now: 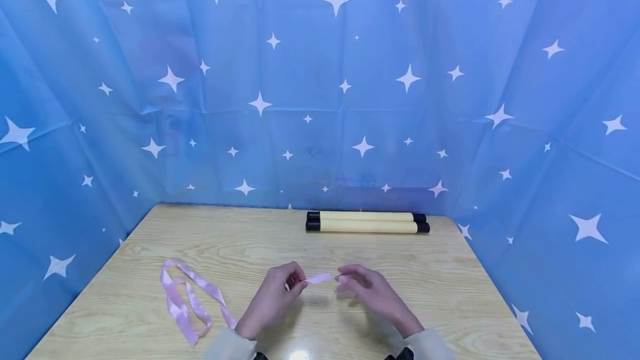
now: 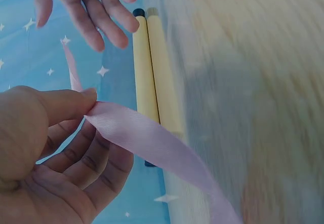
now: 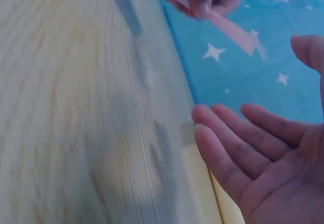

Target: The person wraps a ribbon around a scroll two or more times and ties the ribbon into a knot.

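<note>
My left hand (image 1: 279,292) pinches a pink satin ribbon (image 2: 147,138) between thumb and index finger close to one end. In the head view a short free end sticks out to the right, towards my right hand (image 1: 372,296). The rest of the ribbon runs back under the left wrist and lies in loose loops on the left of the table. Seen in the right wrist view, the ribbon's end (image 3: 238,36) looks slightly frayed. The right hand's fingers (image 3: 238,148) are spread and relaxed, apart from the ribbon, with nothing between them.
Two cream-coloured rolls (image 1: 370,226) with black end caps lie side by side at the back of the wooden table (image 1: 240,238). A blue curtain (image 1: 300,71) with white stars hangs behind and along both sides.
</note>
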